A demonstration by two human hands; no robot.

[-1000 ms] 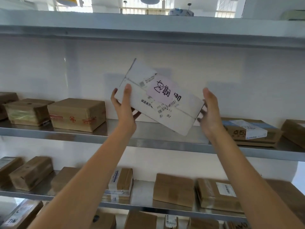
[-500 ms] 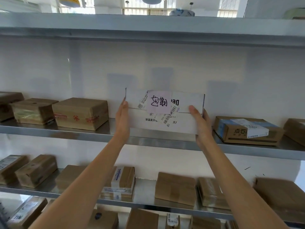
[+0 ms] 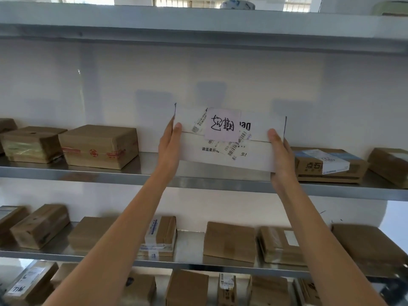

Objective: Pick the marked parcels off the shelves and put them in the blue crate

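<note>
Head view: a person's left hand [image 3: 171, 142] and right hand [image 3: 280, 153] clasp the ends of a white parcel [image 3: 249, 151], thumbs on its front, remaining fingers hidden behind. The parcel bears a handwritten pink label [image 3: 222, 125] and sits level just above the middle shelf [image 3: 88, 173], between brown boxes [image 3: 98, 146]. The blue crate is nowhere in view; by appearances, the delivery remains undone.

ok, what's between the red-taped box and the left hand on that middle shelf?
Nothing: in the head view, only bare shelf lies between the red-taped box and the left hand, which grips the white parcel.
</note>
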